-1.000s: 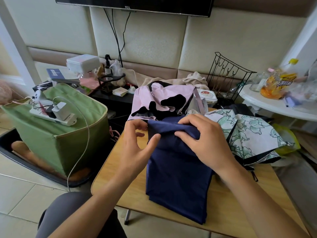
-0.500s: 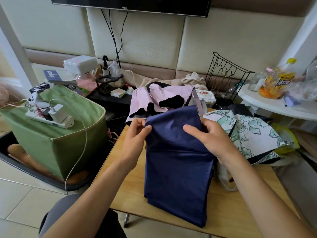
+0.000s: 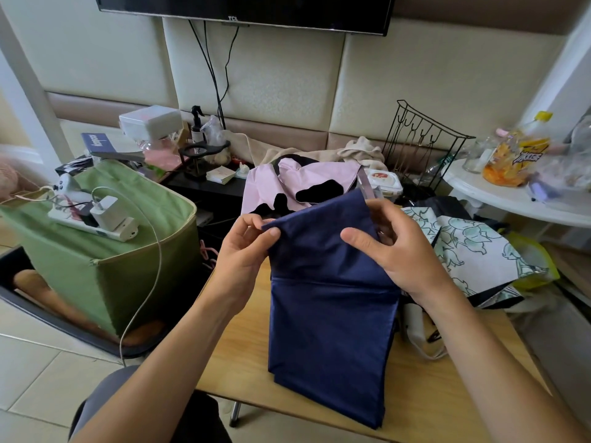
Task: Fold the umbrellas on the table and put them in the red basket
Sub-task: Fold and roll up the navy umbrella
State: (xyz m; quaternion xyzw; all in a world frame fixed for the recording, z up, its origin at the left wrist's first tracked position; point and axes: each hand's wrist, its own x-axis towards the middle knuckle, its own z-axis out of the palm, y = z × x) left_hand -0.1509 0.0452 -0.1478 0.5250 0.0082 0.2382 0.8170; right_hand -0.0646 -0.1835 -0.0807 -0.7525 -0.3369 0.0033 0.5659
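A navy blue umbrella [image 3: 329, 330] lies lengthwise on the wooden table [image 3: 243, 362], its canopy gathered into flat pleats. My left hand [image 3: 246, 251] pinches the top left corner of its raised upper flap. My right hand [image 3: 396, 251] grips the flap's right side, thumb on the front. Behind it lies a pink umbrella with black patches [image 3: 297, 187]. A white umbrella with a green floral print [image 3: 473, 251] lies to the right. No red basket is in view.
A green fabric bin [image 3: 105, 260] holding a power strip and charger stands left of the table. A black wire rack [image 3: 422, 145] and a wipes pack [image 3: 382, 182] sit behind. A white round table [image 3: 511, 203] with snacks is at the right.
Both hands have lifted the navy umbrella's upper fabric from a bunched fold into a raised flat flap, moving slightly up and apart.
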